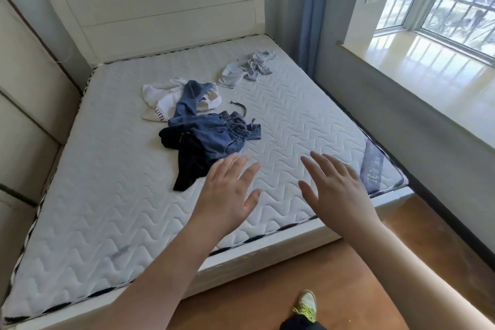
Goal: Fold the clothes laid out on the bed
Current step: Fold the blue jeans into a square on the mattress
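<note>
Flanking the bed [107,195]: window [455,2], headboard [160,8], shoe [306,305].

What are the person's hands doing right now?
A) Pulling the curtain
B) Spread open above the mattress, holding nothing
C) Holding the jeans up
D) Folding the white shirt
B: the left hand and right hand have straight, spread fingers over the mattress and grip nothing; the jeans lie crumpled beyond them.
</note>
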The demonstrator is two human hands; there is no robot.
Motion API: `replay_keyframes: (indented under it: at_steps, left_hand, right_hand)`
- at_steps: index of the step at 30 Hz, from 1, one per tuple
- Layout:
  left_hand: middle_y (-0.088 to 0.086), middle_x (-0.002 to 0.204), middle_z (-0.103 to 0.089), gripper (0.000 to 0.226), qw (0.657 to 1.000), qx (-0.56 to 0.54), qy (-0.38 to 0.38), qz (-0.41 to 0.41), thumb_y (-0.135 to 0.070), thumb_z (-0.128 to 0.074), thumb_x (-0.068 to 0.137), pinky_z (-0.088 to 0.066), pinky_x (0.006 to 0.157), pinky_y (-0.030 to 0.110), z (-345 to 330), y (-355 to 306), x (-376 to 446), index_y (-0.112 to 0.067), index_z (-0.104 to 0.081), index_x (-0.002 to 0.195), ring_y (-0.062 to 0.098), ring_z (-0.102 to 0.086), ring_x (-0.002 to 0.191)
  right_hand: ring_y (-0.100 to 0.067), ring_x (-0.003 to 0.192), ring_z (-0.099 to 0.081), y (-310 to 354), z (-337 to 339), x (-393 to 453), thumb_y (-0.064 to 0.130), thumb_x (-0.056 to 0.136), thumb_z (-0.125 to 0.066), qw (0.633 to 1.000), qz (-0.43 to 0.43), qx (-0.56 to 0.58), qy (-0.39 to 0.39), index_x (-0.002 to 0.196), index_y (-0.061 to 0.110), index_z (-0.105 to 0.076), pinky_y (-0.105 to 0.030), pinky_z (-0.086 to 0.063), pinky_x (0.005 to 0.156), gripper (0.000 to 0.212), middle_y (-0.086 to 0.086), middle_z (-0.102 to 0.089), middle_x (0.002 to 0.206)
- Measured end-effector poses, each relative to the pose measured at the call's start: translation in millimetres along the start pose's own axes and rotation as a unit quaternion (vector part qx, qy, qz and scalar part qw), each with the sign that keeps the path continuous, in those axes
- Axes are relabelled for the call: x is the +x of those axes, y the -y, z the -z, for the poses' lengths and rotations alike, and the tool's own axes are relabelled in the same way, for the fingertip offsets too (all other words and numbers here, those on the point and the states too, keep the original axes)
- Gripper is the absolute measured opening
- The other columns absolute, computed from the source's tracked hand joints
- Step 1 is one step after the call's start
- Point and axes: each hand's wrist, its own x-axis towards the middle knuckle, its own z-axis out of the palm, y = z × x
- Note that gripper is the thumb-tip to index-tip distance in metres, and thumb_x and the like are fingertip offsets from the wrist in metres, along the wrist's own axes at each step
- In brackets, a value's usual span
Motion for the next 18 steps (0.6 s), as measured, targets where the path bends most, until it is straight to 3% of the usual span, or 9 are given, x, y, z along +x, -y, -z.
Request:
replay_keyframes:
  at_steps: [7, 14, 18]
  left_hand:
    - [0.01, 0.14, -0.053, 0.054, 0.998, 0.014, 0.011, 0.06, -0.046, -0.04, 0.091, -0.022, 0.113, 0.044, -29.9, -3.0, 66.8, -0.016, -0.06, 0.13, 0.03, -0.04, 0.135]
    - [0.01, 0.141, -0.052, 0.058, 0.989, 0.035, 0.048, 0.136, -0.048, -0.038, 0.089, -0.022, 0.11, 0.042, -47.8, 12.0, 87.7, -0.018, -0.058, 0.134, 0.03, -0.039, 0.135]
    - [0.009, 0.145, -0.049, 0.06, 0.983, 0.031, 0.06, 0.171, -0.049, -0.036, 0.091, -0.023, 0.111, 0.042, -60.9, 36.7, 93.5, -0.018, -0.054, 0.139, 0.03, -0.039, 0.137]
  right_hand:
    - [-0.025, 0.128, -0.051, -64.4, -36.1, 68.5, 0.048, 0.093, -0.035, 0.998, 0.023, 0.023, 0.054, 0.139, 0.019, -0.049, -0.042, -0.043, 0.103, 0.056, -0.003, -0.054, 0.14]
    - [-0.026, 0.125, -0.054, -61.9, -63.7, 139.2, 0.049, 0.091, -0.029, 0.99, 0.105, 0.043, 0.087, 0.14, 0.017, -0.05, -0.041, -0.045, 0.101, 0.062, -0.004, -0.056, 0.138]
    - [-0.026, 0.132, -0.047, -44.8, -89.4, 171.6, 0.046, 0.095, -0.046, 0.986, 0.122, 0.057, 0.098, 0.144, 0.018, -0.044, -0.043, -0.039, 0.106, 0.057, -0.004, -0.049, 0.145]
